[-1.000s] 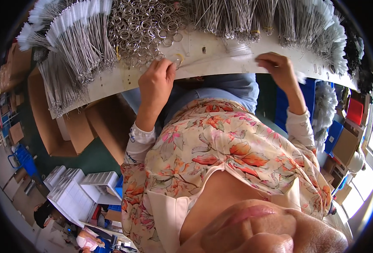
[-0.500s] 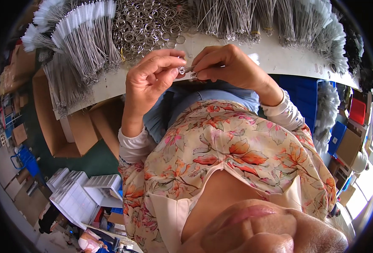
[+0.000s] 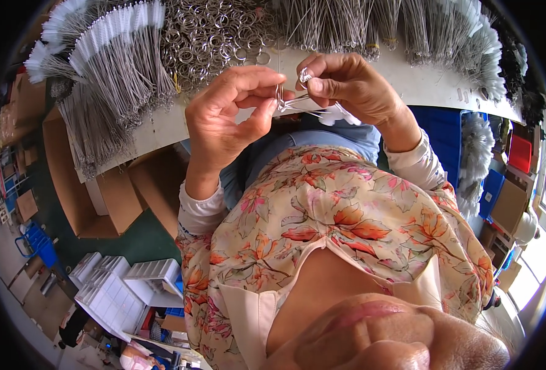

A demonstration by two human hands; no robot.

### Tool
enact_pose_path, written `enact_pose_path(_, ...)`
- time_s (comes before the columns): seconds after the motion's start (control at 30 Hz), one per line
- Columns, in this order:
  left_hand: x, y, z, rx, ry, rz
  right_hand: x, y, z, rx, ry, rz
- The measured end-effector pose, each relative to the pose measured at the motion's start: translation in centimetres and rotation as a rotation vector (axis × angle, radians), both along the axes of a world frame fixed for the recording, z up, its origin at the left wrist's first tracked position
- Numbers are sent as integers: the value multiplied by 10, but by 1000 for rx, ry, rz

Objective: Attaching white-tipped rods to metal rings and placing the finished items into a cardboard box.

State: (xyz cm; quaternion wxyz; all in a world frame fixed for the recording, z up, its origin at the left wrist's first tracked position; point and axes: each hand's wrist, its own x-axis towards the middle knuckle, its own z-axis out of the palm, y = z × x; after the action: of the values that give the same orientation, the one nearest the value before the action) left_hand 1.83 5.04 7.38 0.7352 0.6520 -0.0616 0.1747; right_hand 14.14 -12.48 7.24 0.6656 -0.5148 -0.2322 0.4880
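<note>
Both hands are raised over the near edge of the table. My left hand (image 3: 231,110) pinches a split metal ring (image 3: 279,92) between thumb and fingers. Thin wire stems (image 3: 304,111) run from that ring toward the right; they belong to small wire-handled brushes, whose white bristles (image 3: 342,115) show below my right hand. My right hand (image 3: 353,83) is closed, with thumb and index finger around a small bunch of shiny wire loops (image 3: 304,75). How many loops it holds is hidden by the fingers.
A heap of metal rings (image 3: 214,40) lies on the table (image 3: 409,86) beyond my hands. Bundles of wire brushes (image 3: 115,55) stand to its left, with more brushes (image 3: 347,24) to its right. Below the table are a cardboard box (image 3: 78,185) and a blue crate (image 3: 433,139).
My hands have moved apart slightly, the right one rising. The ring at my left fingers now shows with wire stems spread out, and white bristles have come into view under my right hand.
</note>
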Motion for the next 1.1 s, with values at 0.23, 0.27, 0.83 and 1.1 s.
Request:
enact_pose_path(0.23,7,-8,4,142,-91,176,-6,11,22,59,-28,-73)
enact_pose_path(0.27,8,-7,4,152,-101,193,-6,12,24,48,-45,-65)
enact_pose_path(0.83,5,-2,9,-38,85,197,5,18,31,-119,-356,129)
enact_pose_path(1.1,6,1,7,-69,136,186,-9,24,30,-94,-301,-40)
